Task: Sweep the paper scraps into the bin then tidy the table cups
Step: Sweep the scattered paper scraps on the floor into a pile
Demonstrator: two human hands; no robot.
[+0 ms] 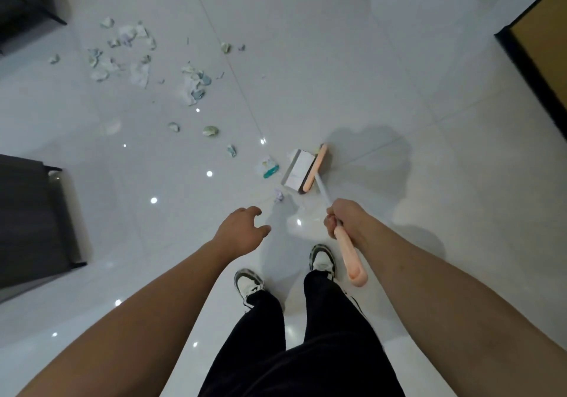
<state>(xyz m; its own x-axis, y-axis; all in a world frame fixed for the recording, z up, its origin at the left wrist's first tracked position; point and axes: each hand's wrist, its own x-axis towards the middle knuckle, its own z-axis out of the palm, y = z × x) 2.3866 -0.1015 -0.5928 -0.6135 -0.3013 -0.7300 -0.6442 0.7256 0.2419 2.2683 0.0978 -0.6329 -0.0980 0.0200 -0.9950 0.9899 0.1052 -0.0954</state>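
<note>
Viewed from above, looking down at a glossy white tiled floor [337, 59] and two bare forearms. Early in the job, by the look of it: crumpled white and pale green paper scraps [122, 49] lying scattered across the upper left of the floor, with a looser trail of single scraps [210, 130] running down toward the centre. No bin in view, no table cups in view, so nothing gathered or tidied as far as can be told.

Long broom with a peach plastic head and dark bristles [310, 171] set down on the tiles at centre, just beside a white and teal scrap [267, 168] and a tiny crumpled piece [278, 195]. Peach handle end [351, 258] sticking back toward two black and white trainers [322, 260] and black trousers.

Right hand [343, 217] wrapped around the broom shaft, fingers curled tight just above the peach grip, arm stretched forward. Left hand [245, 228] free, holding nothing, fingers loosely spread and slightly bent, hovering over the floor near the broom shaft but apart from it.

Dark furniture [33, 218] at left edge.
</note>
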